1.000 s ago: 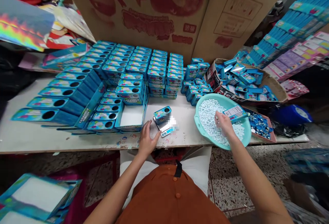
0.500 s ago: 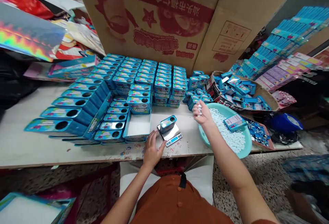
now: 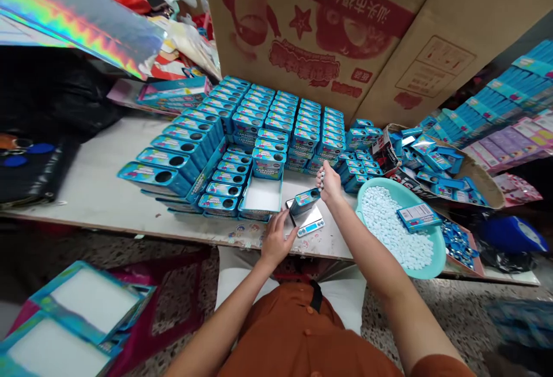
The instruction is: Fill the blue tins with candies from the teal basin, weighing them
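My right hand (image 3: 330,184) is closed around several small white candies (image 3: 322,177), which show at its fingers. It is just above the right end of a blue tin (image 3: 304,202). That tin stands slightly tilted on a small digital scale (image 3: 311,228) with a lit blue display. Fingers apart, my left hand (image 3: 279,240) rests at the scale's left edge; whether it touches the tin I cannot tell. To the right, a turquoise basin (image 3: 439,257) holds loose white candies (image 3: 395,230), with a blue pack (image 3: 418,217) lying on them.
Rows of blue tins (image 3: 228,175) with round holes stand left and behind. A white-bottomed tray (image 3: 262,195) is beside the scale. At right are a carton of tins (image 3: 492,195) and a box of small blue pieces (image 3: 460,244). Large cardboard cartons (image 3: 319,37) rise behind.
My right hand has moved left, from beside the basin to the tin on the scale, still holding candies. My left hand stays by the scale. The view has turned left.
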`<state>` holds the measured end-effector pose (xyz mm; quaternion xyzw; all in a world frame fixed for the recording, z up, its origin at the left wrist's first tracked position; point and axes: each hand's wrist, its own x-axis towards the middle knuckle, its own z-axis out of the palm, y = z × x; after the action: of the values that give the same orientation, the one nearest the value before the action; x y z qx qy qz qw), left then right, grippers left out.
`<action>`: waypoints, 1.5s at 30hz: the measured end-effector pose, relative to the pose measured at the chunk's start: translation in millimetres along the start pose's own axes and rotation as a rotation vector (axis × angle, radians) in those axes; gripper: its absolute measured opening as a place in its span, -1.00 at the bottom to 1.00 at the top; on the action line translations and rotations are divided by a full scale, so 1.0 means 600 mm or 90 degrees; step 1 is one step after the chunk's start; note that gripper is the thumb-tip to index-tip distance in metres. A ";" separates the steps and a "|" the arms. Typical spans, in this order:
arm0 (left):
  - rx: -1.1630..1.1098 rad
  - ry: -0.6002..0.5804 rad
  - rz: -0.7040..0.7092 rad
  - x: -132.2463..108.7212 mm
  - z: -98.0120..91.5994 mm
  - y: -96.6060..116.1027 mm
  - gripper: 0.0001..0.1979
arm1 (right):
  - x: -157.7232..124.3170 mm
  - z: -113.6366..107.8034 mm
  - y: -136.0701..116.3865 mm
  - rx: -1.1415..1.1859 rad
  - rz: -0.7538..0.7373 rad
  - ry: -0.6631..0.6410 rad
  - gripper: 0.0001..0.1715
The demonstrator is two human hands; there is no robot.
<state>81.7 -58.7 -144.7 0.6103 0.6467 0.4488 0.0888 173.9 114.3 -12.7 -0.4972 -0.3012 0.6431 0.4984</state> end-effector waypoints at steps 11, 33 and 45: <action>-0.006 0.001 -0.006 0.002 -0.002 0.001 -0.50 | -0.006 -0.004 0.008 -0.034 -0.022 -0.011 -0.57; 0.002 0.006 0.017 0.000 0.001 -0.002 -0.58 | -0.012 -0.014 -0.014 0.026 0.016 0.007 -0.62; 0.005 0.019 0.059 -0.001 0.001 -0.007 -0.57 | -0.071 -0.225 -0.119 0.090 0.065 -0.005 -0.67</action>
<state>79.1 -58.2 -148.2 0.6329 0.6208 0.4592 0.0559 325.4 82.2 21.0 -0.4729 -0.2309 0.6895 0.4976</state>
